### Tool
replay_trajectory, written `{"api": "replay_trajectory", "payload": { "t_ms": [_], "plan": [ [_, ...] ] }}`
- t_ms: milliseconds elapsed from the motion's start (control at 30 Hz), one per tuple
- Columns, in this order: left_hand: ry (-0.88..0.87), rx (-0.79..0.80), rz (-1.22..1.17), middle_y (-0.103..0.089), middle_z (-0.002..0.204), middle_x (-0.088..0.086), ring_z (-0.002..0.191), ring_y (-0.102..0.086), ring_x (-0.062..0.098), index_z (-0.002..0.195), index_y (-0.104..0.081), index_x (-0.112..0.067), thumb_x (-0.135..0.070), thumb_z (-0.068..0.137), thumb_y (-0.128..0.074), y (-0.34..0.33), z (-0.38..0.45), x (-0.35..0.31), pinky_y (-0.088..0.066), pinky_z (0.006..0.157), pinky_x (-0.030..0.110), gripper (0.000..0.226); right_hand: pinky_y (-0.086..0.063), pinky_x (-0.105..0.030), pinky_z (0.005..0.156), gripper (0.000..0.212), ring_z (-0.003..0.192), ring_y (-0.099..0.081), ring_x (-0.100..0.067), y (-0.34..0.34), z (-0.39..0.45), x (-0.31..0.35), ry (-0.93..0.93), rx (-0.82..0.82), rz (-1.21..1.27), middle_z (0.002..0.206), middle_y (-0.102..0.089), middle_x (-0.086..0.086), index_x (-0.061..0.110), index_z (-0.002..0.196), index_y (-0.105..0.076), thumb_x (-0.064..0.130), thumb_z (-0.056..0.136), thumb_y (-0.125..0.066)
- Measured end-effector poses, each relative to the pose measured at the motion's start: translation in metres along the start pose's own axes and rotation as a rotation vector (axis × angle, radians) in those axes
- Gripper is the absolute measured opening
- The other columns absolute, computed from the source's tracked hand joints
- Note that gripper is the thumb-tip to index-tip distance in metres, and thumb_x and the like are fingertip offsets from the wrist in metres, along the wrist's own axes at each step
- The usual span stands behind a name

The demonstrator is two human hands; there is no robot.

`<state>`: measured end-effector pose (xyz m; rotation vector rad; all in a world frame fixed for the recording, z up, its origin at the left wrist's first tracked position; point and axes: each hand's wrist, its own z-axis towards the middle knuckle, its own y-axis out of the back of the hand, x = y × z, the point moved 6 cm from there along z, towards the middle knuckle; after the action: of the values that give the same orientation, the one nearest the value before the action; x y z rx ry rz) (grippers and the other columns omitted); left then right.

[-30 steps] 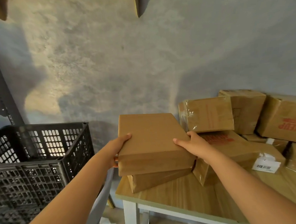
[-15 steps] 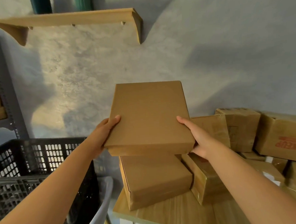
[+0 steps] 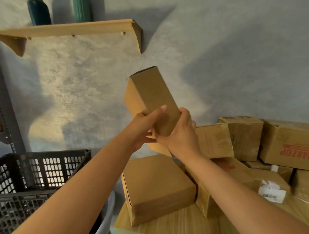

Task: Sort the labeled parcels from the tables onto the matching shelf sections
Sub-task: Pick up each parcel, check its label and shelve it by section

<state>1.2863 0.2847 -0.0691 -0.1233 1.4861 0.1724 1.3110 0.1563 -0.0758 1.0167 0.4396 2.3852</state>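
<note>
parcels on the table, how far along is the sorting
Done: nothing shown shelved. In hand: both hands, left and right, grip one plain brown cardboard parcel, lifted and tilted. Left: a flat brown box and taped cartons remain on the wooden table.

"makeup" in red, upside down, on a taped carton [image 3: 293, 145].

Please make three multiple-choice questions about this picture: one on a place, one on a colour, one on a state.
1. Where is the black perforated plastic crate?
A. left of the wooden table
B. on the table
C. on the wall shelf

2. What colour is the print on the far-right cardboard carton?
A. blue
B. red
C. black

3. How is the plain brown cardboard box?
A. flat on the table
B. in the crate
C. held in the air

A: crate stands left.
B: red letters.
C: the left hand and right hand grip it.
</note>
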Motion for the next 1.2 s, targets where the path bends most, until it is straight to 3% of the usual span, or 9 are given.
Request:
{"api": "replay_trajectory", "payload": {
  "t_ms": [67, 200, 367, 533, 600, 667, 900, 1000, 1200],
  "plan": [
    [0.003, -0.072, -0.107, -0.068, 0.116, -0.005, 0.104, -0.066, 0.022, 0.127, -0.059, -0.021, -0.055, 0.077, -0.076, 0.005, 0.001, 0.002, -0.056, 0.09, 0.046, 0.062, -0.047, -0.048, 0.092, 0.097, 0.122, -0.038, -0.025, -0.007, -0.006, 0.009, 0.106, 0.015, -0.13, 0.142, -0.038, 0.0, 0.016, 0.143, -0.026, 0.044, 0.067, -0.08],
    [-0.007, -0.38, -0.273, -0.062, 0.117, 0.003, 0.102, -0.064, 0.022, 0.13, -0.039, -0.015, -0.056, 0.041, -0.093, 0.031, 0.008, 0.019, -0.057, 0.087, 0.047, 0.112, -0.041, -0.04, 0.106, 0.091, 0.13, -0.032, -0.021, -0.022, -0.021, 0.023, 0.277, 0.171, -0.069, 0.148, -0.034, 0.002, 0.021, 0.15, -0.024, 0.042, 0.077, -0.075],
    [-0.041, -0.498, -0.243, -0.058, 0.116, 0.005, 0.098, -0.063, 0.022, 0.129, -0.034, -0.017, -0.047, 0.064, -0.087, 0.055, 0.008, 0.036, -0.057, 0.083, 0.044, 0.088, -0.035, -0.033, 0.11, 0.054, 0.13, -0.037, -0.014, -0.025, -0.024, 0.024, 0.242, 0.356, 0.178, 0.143, -0.044, 0.007, 0.025, 0.144, -0.042, 0.035, 0.094, -0.06],
    [0.019, -0.332, -0.163, -0.064, 0.12, 0.003, 0.107, -0.063, 0.022, 0.132, -0.047, -0.02, -0.064, 0.06, -0.075, 0.086, -0.002, 0.037, -0.053, 0.093, 0.046, 0.089, -0.031, -0.033, 0.114, 0.056, 0.139, -0.035, -0.015, -0.013, -0.006, -0.038, -0.087, 0.403, 0.112, 0.151, -0.038, 0.004, 0.024, 0.147, -0.04, 0.042, 0.096, -0.055],
    [-0.024, -0.229, -0.158, -0.07, 0.114, 0.001, 0.106, -0.066, 0.022, 0.123, -0.059, -0.025, -0.057, 0.08, -0.065, 0.09, -0.009, 0.032, -0.053, 0.095, 0.045, 0.054, -0.036, -0.033, 0.11, 0.059, 0.136, -0.039, -0.017, -0.002, -0.003, -0.056, -0.177, 0.385, 0.076, 0.151, -0.039, 0.002, 0.024, 0.148, -0.037, 0.045, 0.096, -0.056],
    [-0.026, -0.154, -0.147, -0.071, 0.107, 0.002, 0.101, -0.067, 0.022, 0.112, -0.063, -0.029, -0.049, 0.093, -0.053, 0.095, -0.011, 0.034, -0.053, 0.091, 0.044, 0.029, -0.045, -0.025, 0.091, 0.056, 0.117, -0.052, -0.012, 0.007, -0.002, -0.065, -0.267, 0.401, 0.173, 0.138, -0.05, 0.004, 0.024, 0.144, -0.04, 0.045, 0.095, -0.058],
    [0.016, 0.058, -0.201, -0.064, 0.131, 0.013, 0.11, -0.066, 0.031, 0.137, -0.056, -0.024, -0.058, 0.08, -0.061, 0.095, -0.017, 0.046, -0.058, 0.08, 0.04, 0.067, -0.055, -0.046, 0.094, 0.088, 0.104, -0.07, -0.024, 0.007, -0.007, -0.096, -0.624, 0.507, 0.686, 0.114, -0.072, -0.002, 0.028, 0.13, -0.057, 0.073, 0.056, -0.075],
    [0.017, 0.055, -0.192, -0.066, 0.127, 0.012, 0.103, -0.068, 0.028, 0.133, -0.058, -0.023, -0.058, 0.084, -0.058, 0.087, -0.017, 0.046, -0.06, 0.075, 0.037, 0.06, -0.056, -0.048, 0.091, 0.102, 0.103, -0.07, -0.025, 0.01, -0.011, -0.099, -0.651, 0.469, 0.725, 0.116, -0.071, -0.002, 0.03, 0.132, -0.054, 0.077, 0.045, -0.079],
    [0.041, -0.03, -0.107, -0.073, 0.116, 0.001, 0.104, -0.071, 0.022, 0.123, -0.062, -0.032, -0.065, 0.091, -0.049, 0.068, -0.018, 0.052, -0.055, 0.091, 0.045, 0.048, -0.056, -0.043, 0.087, 0.066, 0.1, -0.067, -0.02, 0.034, -0.018, -0.099, -0.596, 0.296, 0.64, 0.113, -0.069, 0.003, 0.031, 0.129, -0.053, 0.066, 0.076, -0.068]
  ]
}}
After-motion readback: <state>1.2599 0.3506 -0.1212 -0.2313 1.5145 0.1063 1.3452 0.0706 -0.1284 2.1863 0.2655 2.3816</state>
